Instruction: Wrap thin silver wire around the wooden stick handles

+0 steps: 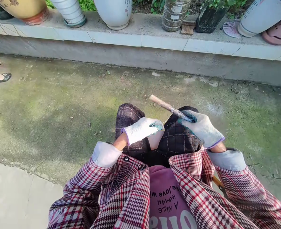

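Note:
My right hand (pixel 199 125), in a white work glove with a green-coated palm, is wrapped round a wooden stick (pixel 163 104). The stick points up and to the left over my right knee, and its part near the hand looks wound with thin string. My left hand (pixel 146 128), gloved the same way, is closed above the gap between my knees. From its fingertips a thin pale string (pixel 167 121) runs up toward the stick. Both hands are apart, with the stick's free end touching nothing.
A low tiled ledge (pixel 164 42) crosses ahead, bearing a white pot (pixel 114 12), a clear plastic jug (pixel 175 16), a black pot (pixel 209 19) and others. Mossy concrete ground (pixel 59 105) surrounds my knees. At the left edge, another person's shoe (pixel 5 77) shows.

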